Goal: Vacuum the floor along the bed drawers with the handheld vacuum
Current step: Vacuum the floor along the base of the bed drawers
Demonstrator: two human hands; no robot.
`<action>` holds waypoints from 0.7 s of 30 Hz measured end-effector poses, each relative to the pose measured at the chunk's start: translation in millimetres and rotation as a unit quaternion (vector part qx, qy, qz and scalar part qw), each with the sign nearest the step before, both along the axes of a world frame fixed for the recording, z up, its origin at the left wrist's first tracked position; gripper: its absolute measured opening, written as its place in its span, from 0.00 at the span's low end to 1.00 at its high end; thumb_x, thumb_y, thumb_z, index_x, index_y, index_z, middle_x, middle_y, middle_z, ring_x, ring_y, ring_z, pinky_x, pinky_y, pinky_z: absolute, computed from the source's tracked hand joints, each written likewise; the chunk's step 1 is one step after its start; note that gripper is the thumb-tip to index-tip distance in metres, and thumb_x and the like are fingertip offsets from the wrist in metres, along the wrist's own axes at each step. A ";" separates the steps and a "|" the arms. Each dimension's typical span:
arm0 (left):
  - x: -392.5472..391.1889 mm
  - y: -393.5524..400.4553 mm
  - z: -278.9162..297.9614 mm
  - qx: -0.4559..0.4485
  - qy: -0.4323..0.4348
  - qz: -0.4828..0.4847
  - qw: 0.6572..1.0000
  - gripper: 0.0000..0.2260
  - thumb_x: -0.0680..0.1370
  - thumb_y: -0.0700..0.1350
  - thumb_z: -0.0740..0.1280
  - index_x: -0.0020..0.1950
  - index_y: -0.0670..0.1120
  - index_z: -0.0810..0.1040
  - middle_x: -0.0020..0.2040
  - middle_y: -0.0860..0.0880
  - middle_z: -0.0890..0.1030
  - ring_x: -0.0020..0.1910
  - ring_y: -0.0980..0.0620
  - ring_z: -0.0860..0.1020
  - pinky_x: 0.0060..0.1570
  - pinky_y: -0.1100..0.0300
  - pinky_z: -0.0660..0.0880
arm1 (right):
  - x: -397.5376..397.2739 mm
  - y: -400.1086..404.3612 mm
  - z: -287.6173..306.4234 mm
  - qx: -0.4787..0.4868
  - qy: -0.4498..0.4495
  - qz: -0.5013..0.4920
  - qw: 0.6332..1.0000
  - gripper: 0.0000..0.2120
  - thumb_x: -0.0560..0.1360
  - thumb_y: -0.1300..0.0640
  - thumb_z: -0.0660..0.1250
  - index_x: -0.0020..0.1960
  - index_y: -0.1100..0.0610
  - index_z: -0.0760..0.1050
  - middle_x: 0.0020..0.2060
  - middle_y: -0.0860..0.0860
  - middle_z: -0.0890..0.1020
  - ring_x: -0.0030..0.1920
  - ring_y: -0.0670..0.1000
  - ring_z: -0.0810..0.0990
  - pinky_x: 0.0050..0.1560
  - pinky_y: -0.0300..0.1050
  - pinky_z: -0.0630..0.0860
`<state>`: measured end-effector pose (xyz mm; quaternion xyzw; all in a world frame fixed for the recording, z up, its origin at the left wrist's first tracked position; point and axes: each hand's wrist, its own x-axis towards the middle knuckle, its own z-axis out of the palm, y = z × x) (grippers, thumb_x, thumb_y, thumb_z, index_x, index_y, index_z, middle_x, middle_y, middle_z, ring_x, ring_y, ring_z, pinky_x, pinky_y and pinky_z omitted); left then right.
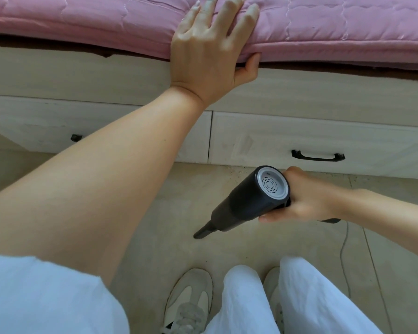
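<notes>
Handheld vacuum (246,201) sits right of centre in the frame, dark and barrel-shaped, its pale vented rear cap facing up at you and its narrow nozzle (203,231) angled down toward the lower left over the beige tiled floor (263,242); whether the tip touches the tile you cannot tell. Your right hand (307,198) wraps its fingers and thumb round the vacuum's grip, coming in from the right edge. Your left hand (212,51) reaches to the upper centre and grips the edge of the pink quilted bedcover (82,18), fingers spread on top, thumb tucked beneath the edge. Below the cover run the pale wooden bed drawers (323,143), the right one with a black handle (317,156). Specks of dirt (237,174) lie on the floor just below that drawer. Your pale shoes (191,300) show at the bottom centre.
</notes>
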<state>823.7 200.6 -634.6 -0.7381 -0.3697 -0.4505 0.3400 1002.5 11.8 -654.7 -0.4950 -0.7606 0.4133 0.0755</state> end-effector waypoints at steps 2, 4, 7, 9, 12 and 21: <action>-0.6 0.5 0.7 0.000 -0.001 -0.001 1.000 0.22 0.73 0.59 0.67 0.60 0.47 0.84 0.56 0.46 0.84 0.52 0.39 0.83 0.54 0.45 0.80 | 2.6 0.5 -1.0 -0.019 -0.006 0.012 1.000 0.12 0.66 0.53 0.77 0.44 0.44 0.77 0.40 0.41 0.83 0.43 0.42 0.81 0.44 0.41 0.78; -0.9 0.7 0.5 0.000 -0.002 -0.003 1.000 0.22 0.73 0.59 0.67 0.60 0.47 0.84 0.56 0.46 0.84 0.51 0.39 0.83 0.53 0.45 0.80 | 5.2 0.6 -1.8 -0.041 -0.010 0.025 0.999 0.10 0.66 0.52 0.77 0.45 0.46 0.78 0.40 0.41 0.83 0.43 0.43 0.82 0.45 0.46 0.79; -0.8 0.1 -0.1 -0.002 -0.003 -0.001 1.000 0.22 0.73 0.59 0.67 0.61 0.47 0.84 0.57 0.46 0.84 0.53 0.39 0.83 0.54 0.45 0.80 | 4.6 -2.4 -2.2 -0.073 0.001 0.054 0.996 0.09 0.68 0.54 0.76 0.44 0.42 0.79 0.40 0.39 0.84 0.43 0.41 0.82 0.44 0.42 0.78; -0.7 0.0 0.1 0.000 -0.001 0.001 1.000 0.22 0.73 0.59 0.66 0.61 0.47 0.84 0.57 0.46 0.84 0.54 0.39 0.83 0.54 0.44 0.80 | 2.8 -5.9 -2.2 -0.079 0.007 0.065 0.995 0.11 0.68 0.55 0.76 0.42 0.39 0.78 0.39 0.37 0.83 0.43 0.39 0.82 0.42 0.35 0.75; -0.8 0.4 0.5 0.006 0.002 0.000 1.000 0.22 0.73 0.59 0.66 0.60 0.47 0.84 0.57 0.46 0.84 0.55 0.39 0.83 0.54 0.45 0.80 | 4.0 -7.5 -3.0 -0.073 -0.004 0.064 0.995 0.10 0.68 0.52 0.75 0.42 0.39 0.77 0.40 0.36 0.83 0.43 0.38 0.81 0.42 0.34 0.75; -1.4 -0.4 -0.4 0.016 0.009 0.012 1.000 0.22 0.74 0.59 0.65 0.61 0.48 0.84 0.57 0.46 0.84 0.56 0.39 0.83 0.54 0.45 0.81 | 24.0 16.3 2.5 0.008 -0.058 -0.022 0.998 0.13 0.65 0.41 0.73 0.44 0.47 0.79 0.37 0.44 0.83 0.41 0.43 0.81 0.43 0.47 0.78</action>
